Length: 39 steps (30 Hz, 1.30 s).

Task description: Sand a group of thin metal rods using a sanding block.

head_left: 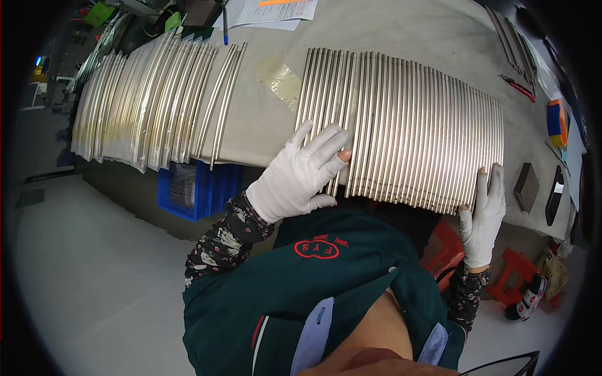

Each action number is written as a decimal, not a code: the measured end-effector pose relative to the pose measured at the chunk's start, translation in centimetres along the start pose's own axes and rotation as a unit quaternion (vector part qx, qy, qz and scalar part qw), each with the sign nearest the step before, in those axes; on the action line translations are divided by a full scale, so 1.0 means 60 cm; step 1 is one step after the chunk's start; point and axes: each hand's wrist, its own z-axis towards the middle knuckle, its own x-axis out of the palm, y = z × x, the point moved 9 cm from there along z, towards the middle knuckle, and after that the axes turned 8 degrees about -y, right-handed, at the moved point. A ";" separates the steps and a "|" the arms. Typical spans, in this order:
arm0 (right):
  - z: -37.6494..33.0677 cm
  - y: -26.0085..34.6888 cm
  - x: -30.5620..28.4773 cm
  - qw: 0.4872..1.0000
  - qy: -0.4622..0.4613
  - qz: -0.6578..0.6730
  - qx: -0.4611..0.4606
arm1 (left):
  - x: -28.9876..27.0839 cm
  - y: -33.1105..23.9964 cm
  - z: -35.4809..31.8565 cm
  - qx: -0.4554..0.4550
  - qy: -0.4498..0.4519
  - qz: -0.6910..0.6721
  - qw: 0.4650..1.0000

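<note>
A wide row of shiny metal rods (420,125) lies side by side in front of me, their lengths running away from me. Left of a narrow gap is a smaller group of the same rods (327,81). My left hand (291,178), in a white glove with some bare fingertips, lies across the near part of that smaller group, fingers stretched out. At the row's right end my gloved right hand (484,222) touches the outermost rods. Its thumb is at their near ends and its fingers extend along the side, apart from the thumb.
Rods in clear plastic bags (141,100) lie at the left, beside two bare rods (226,100). A blue bin (216,191) stands below the table edge. Papers (269,12), red-handled pliers (519,88), tape (556,123) and a dark block (526,187) lie around.
</note>
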 end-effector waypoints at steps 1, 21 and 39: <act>0.001 -0.001 -0.004 1.000 -0.014 0.006 0.005 | 0.003 -0.001 0.005 0.004 -0.004 0.016 1.000; -0.059 -0.123 -0.052 0.954 -0.134 0.117 0.243 | -0.040 0.163 -0.004 -0.144 -0.124 -0.063 0.980; -0.036 -0.094 -0.058 0.977 -0.098 0.049 0.180 | -0.032 0.158 0.000 -0.114 -0.102 0.014 0.988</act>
